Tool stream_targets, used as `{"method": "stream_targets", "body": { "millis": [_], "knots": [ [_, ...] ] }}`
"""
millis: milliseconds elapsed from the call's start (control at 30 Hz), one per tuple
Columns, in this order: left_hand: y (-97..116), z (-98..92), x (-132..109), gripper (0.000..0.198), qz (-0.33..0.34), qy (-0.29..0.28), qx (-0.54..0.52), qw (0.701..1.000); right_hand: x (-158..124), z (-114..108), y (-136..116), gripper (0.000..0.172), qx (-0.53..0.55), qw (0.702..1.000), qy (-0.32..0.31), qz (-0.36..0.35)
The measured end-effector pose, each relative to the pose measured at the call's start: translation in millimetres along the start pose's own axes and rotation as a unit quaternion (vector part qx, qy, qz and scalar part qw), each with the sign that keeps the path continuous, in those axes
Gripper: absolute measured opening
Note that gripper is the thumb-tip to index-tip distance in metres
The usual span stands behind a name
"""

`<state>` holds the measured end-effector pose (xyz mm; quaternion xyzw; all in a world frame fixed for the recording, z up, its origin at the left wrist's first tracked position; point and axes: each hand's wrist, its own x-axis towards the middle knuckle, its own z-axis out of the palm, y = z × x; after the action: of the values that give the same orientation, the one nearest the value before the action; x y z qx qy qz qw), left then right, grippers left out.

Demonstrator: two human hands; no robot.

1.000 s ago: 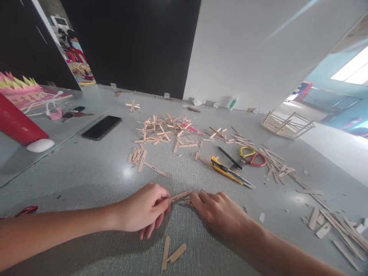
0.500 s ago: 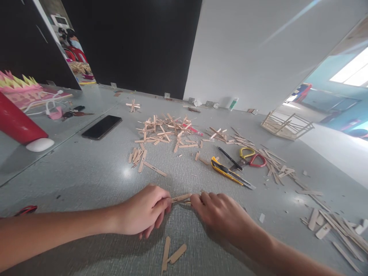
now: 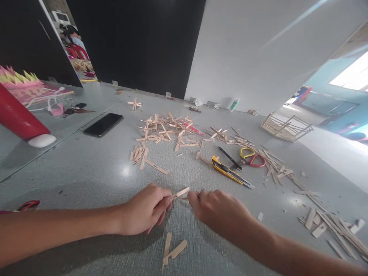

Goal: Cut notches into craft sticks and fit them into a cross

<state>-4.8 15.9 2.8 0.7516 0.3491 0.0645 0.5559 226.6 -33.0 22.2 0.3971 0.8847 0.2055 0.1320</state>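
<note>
My left hand [image 3: 149, 209] is closed, thumb against fingers, on a popsicle stick [image 3: 183, 191] that points up and right out of the pinch. Just below it, a thinner wooden strip [image 3: 183, 198] runs across the gap to my right hand [image 3: 217, 207]. The fingers of that hand are curled shut over the strip's other end, so its tip is hidden. Both hands are low over the grey table [image 3: 109, 168]. Nearer to me lie two loose popsicle sticks, a narrow one [image 3: 166, 247] and a shorter one [image 3: 178, 249], touching at their lower ends.
Beyond my hands lie a yellow box cutter [image 3: 227, 170], a black pen [image 3: 230, 158], scissors [image 3: 249, 158] and a heap of popsicle sticks [image 3: 163, 128]. More sticks [image 3: 327, 222] lie right. A phone [image 3: 104, 125] and red bottle [image 3: 21, 115] are left; a stick frame [image 3: 287, 128] stands far right.
The popsicle stick in my left hand has tilted further up, and its free end has come away from my right hand. My right fingers have curled tighter, and the thin strip shows more clearly.
</note>
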Motion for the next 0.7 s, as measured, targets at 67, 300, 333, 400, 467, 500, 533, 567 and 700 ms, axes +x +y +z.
{"method": "stream_targets", "body": {
  "millis": [67, 300, 333, 400, 467, 500, 533, 567, 700],
  "knots": [
    [0.2, 0.8, 0.9, 0.043, -0.001, 0.004, 0.004, 1.000, -1.4, 12.3, 16.9, 0.018, 0.018, 0.999, 0.008, -0.029],
    [0.2, 2.0, -1.3, 0.036, 0.009, 0.012, 0.015, 1.000, 7.2, -19.6, -22.1, 0.021, 0.008, 1.000, 0.002, 0.019],
    [0.0, 2.2, -1.6, 0.035, 0.009, 0.014, 0.018, 1.000, 8.2, -24.8, -28.9, 0.021, 0.005, 0.999, -0.002, 0.031],
    [-0.1, 2.6, -1.8, 0.037, 0.007, 0.018, 0.020, 1.000, 9.4, -27.2, -30.7, 0.021, 0.010, 0.999, -0.003, 0.039],
    [0.1, 3.1, -1.3, 0.039, 0.005, 0.019, 0.020, 1.000, 9.6, -18.4, -16.6, 0.022, 0.026, 0.999, 0.001, 0.029],
    [0.4, 3.3, -1.0, 0.041, 0.004, 0.019, 0.021, 1.000, 9.6, -11.4, -5.9, 0.021, 0.038, 0.999, 0.004, 0.019],
    [0.8, 3.5, -0.6, 0.043, 0.004, 0.020, 0.022, 1.000, 9.5, -4.0, 5.4, 0.020, 0.051, 0.999, 0.007, 0.004],
    [1.2, 3.6, -0.3, 0.044, 0.004, 0.021, 0.022, 1.000, 9.5, 2.8, 15.7, 0.019, 0.066, 0.998, 0.012, -0.014],
    [1.4, 3.4, 0.1, 0.045, 0.009, 0.026, 0.024, 0.999, 9.9, 9.4, 26.1, 0.018, 0.114, 0.992, 0.040, -0.017]
  ]
}}
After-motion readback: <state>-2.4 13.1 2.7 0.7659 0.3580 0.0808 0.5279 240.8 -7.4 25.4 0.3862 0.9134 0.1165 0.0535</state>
